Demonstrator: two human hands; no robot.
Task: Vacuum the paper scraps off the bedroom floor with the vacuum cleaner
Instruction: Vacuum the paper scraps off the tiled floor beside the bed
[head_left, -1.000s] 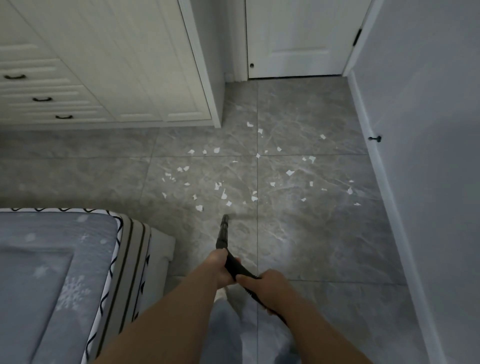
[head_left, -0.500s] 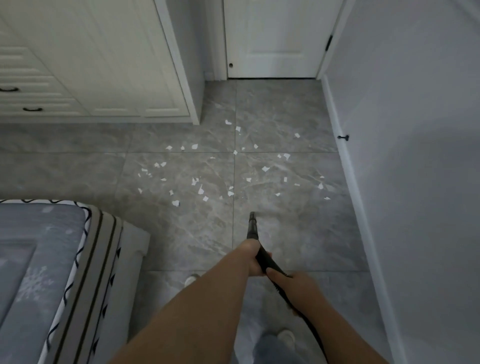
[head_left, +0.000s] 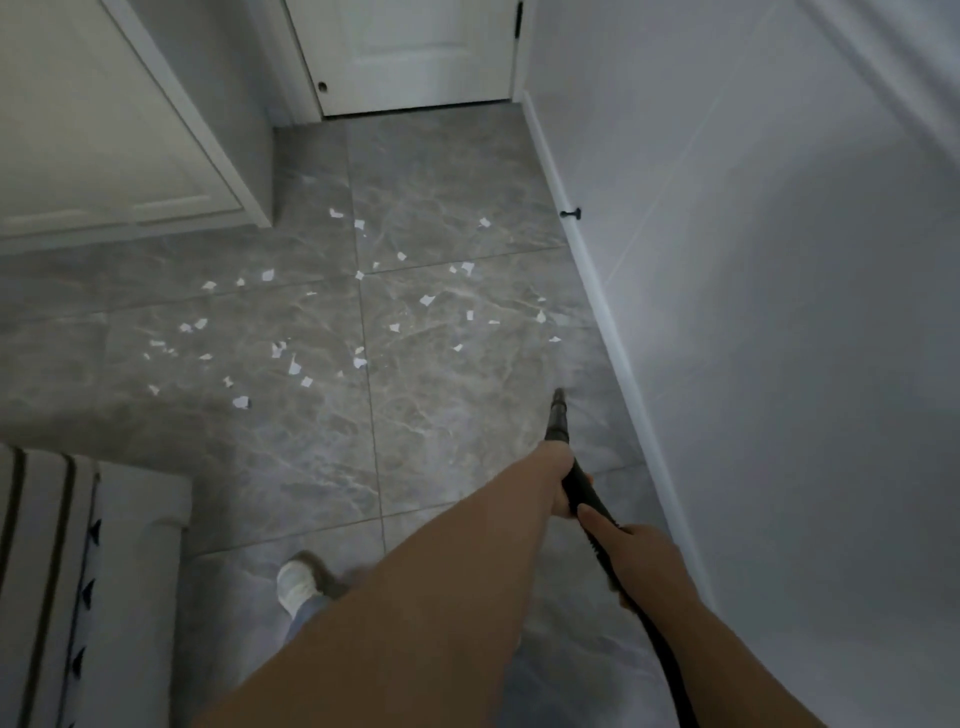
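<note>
Near the right wall, both hands, left hand (head_left: 558, 480) ahead of right hand (head_left: 636, 556), grip the vacuum wand (head_left: 560, 421), nozzle short of the paper scraps (head_left: 358, 358); approach step, next I sweep it left-forward.

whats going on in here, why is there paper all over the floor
A person is holding a black vacuum hose with both hands, the left hand near the nozzle and the right hand further back. The nozzle points at the grey tiled floor near the baseboard, short of the white paper scraps, which lie scattered across the tiles ahead. None looks picked up yet.
</note>
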